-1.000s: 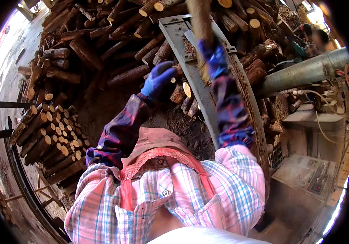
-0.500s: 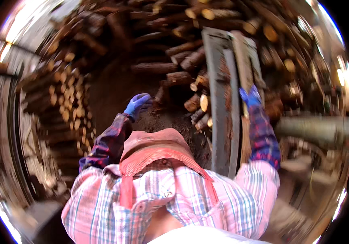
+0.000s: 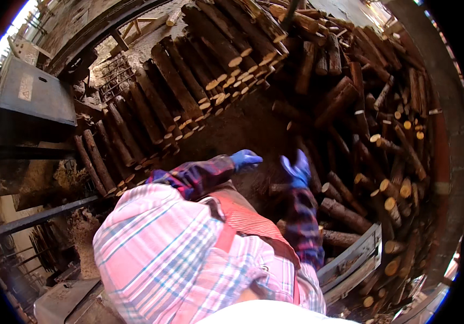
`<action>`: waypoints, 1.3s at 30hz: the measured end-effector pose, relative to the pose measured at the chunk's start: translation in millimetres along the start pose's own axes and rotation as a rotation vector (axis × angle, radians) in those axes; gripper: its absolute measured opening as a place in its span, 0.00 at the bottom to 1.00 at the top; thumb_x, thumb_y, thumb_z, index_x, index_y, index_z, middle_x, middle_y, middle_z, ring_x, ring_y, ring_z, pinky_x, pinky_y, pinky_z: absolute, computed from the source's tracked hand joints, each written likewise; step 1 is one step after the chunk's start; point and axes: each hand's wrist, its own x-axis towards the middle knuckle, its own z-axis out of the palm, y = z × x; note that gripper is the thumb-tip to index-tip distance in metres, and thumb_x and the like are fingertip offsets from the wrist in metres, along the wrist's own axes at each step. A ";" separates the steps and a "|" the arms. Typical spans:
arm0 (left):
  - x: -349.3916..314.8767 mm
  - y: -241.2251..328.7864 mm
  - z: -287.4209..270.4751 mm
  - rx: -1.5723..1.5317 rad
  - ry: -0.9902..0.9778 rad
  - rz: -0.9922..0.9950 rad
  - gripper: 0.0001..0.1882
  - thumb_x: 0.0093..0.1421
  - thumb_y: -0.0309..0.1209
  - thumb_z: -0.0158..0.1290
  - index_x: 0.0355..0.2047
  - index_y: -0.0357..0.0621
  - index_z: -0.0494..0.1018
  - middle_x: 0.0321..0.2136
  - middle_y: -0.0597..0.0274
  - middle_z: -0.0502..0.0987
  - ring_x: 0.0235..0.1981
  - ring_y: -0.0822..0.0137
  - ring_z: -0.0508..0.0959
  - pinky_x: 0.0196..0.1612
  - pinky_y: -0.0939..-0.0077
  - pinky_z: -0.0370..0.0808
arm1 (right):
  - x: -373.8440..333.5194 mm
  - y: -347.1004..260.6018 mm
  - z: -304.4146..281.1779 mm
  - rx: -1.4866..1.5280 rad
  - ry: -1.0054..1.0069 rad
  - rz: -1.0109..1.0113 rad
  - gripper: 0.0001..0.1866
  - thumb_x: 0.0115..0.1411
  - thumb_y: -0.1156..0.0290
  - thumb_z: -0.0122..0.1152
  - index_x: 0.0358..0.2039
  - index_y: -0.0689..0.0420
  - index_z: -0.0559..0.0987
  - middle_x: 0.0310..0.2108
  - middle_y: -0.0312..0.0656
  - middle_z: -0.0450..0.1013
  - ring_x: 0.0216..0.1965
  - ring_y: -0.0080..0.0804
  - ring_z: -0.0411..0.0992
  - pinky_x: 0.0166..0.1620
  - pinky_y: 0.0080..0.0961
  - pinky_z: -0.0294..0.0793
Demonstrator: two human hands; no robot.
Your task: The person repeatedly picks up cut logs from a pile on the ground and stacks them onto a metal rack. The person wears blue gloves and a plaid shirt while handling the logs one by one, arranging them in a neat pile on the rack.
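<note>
My left hand (image 3: 246,160), in a blue glove, hangs in front of my red apron (image 3: 251,218) with its fingers loosely stretched to the right and nothing in them. A short gap away, my right hand (image 3: 296,169) is gloved in blue too. Its thumb and fingers stand apart, and it is empty. Both hands are over the dark floor (image 3: 226,129), between stacked logs and a loose heap. Nearest to my right hand lie bark-covered logs (image 3: 345,215) of the heap, apart from the fingers as far as I can see.
A neat stack of logs (image 3: 175,86) runs along the far left, cut ends facing me. The loose log heap (image 3: 399,146) fills the right side. Close by my right arm is a grey metal trough (image 3: 351,259). A grey metal box (image 3: 37,100) stands at the far left.
My view and body have turned left, toward the stacked logs. My right hand has come off the wooden piece on the metal trough, and both hands are now closer together.
</note>
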 end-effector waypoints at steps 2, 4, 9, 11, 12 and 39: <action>-22.5 13.9 -56.2 -0.147 0.028 0.059 0.12 0.58 0.42 0.55 0.29 0.48 0.74 0.21 0.73 0.71 0.17 0.79 0.65 0.20 0.83 0.61 | 84.5 -69.1 62.6 0.074 -0.133 -0.136 0.45 0.47 0.45 0.63 0.58 0.63 0.62 0.58 0.54 0.61 0.59 0.48 0.59 0.60 0.36 0.60; -52.5 24.6 -113.7 -0.298 0.140 0.070 0.11 0.60 0.41 0.52 0.24 0.53 0.70 0.18 0.76 0.66 0.16 0.84 0.60 0.17 0.88 0.53 | 166.6 -137.2 114.9 -0.017 -0.178 -0.302 0.47 0.46 0.45 0.62 0.60 0.60 0.59 0.59 0.53 0.60 0.59 0.47 0.59 0.60 0.36 0.60; -142.7 18.3 -221.8 -0.396 0.699 -0.119 0.29 0.55 0.51 0.54 0.53 0.51 0.65 0.47 0.56 0.74 0.45 0.61 0.73 0.48 0.62 0.67 | 310.5 -258.2 188.2 -0.349 -0.106 -0.331 0.49 0.44 0.46 0.64 0.63 0.50 0.54 0.58 0.45 0.58 0.55 0.45 0.62 0.54 0.43 0.65; -163.4 9.3 -244.5 -0.462 0.786 -0.118 0.28 0.56 0.50 0.52 0.53 0.51 0.66 0.47 0.56 0.73 0.47 0.59 0.72 0.50 0.59 0.65 | 336.0 -279.6 209.1 -0.471 -0.101 -0.250 0.46 0.46 0.51 0.64 0.63 0.49 0.53 0.53 0.44 0.61 0.52 0.42 0.65 0.49 0.41 0.70; -168.9 6.4 -252.1 -0.497 0.829 -0.145 0.27 0.57 0.49 0.51 0.53 0.52 0.66 0.47 0.57 0.73 0.48 0.58 0.72 0.51 0.58 0.64 | 343.9 -285.8 219.5 -0.558 -0.131 -0.197 0.45 0.47 0.53 0.64 0.63 0.50 0.53 0.53 0.45 0.62 0.51 0.42 0.66 0.48 0.40 0.71; 36.5 22.4 -1.8 -0.422 0.273 0.068 0.27 0.49 0.45 0.63 0.40 0.35 0.72 0.31 0.62 0.75 0.29 0.66 0.75 0.37 0.69 0.74 | -91.1 -64.0 -0.2 1.753 -0.627 0.680 0.30 0.57 0.55 0.61 0.54 0.58 0.67 0.44 0.43 0.72 0.43 0.29 0.72 0.48 0.27 0.72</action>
